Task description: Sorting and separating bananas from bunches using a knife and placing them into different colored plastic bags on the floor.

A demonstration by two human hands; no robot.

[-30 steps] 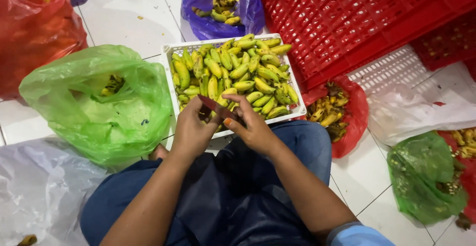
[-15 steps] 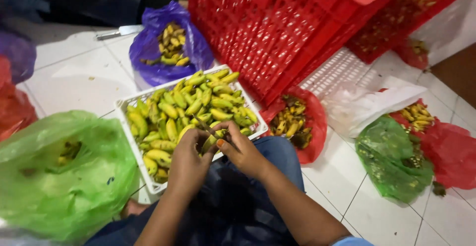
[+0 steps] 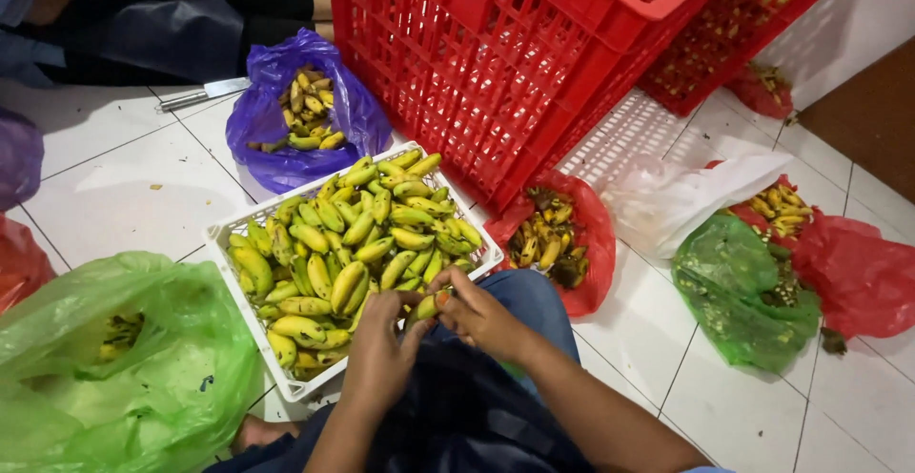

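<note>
Both hands, left hand and right hand, pinch small banana beside white tray; green bag left

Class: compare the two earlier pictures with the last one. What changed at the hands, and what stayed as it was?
The view swung right, bringing more of the red crate into sight. The left hand and right hand stayed together at the white basket, both still gripping one small banana. Nothing was put down; the bags did not move.
</note>
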